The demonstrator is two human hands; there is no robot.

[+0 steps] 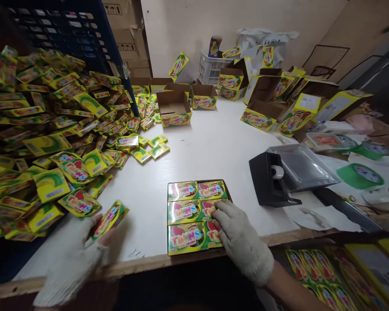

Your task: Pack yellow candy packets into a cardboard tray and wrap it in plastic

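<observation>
Both my hands wear white knit gloves. My left hand (pixel 74 259) is closed on a small yellow-green candy packet (pixel 109 218) just above the table's front left edge, beside the big heap of like packets (pixel 45 142). My right hand (pixel 238 237) lies fingers down on the right column of packets in a display box (pixel 194 214) near the front edge. The box shows three rows of packets, face up, reading "TWINS".
Empty open display boxes (pixel 174 108) stand along the back and right of the white table (pixel 214 147). A black tape dispenser (pixel 270 181) and clear plastic tray (pixel 300 166) sit right of the box. Green tape rolls (pixel 359 175) lie further right. A blue crate (pixel 68 30) stands behind the heap.
</observation>
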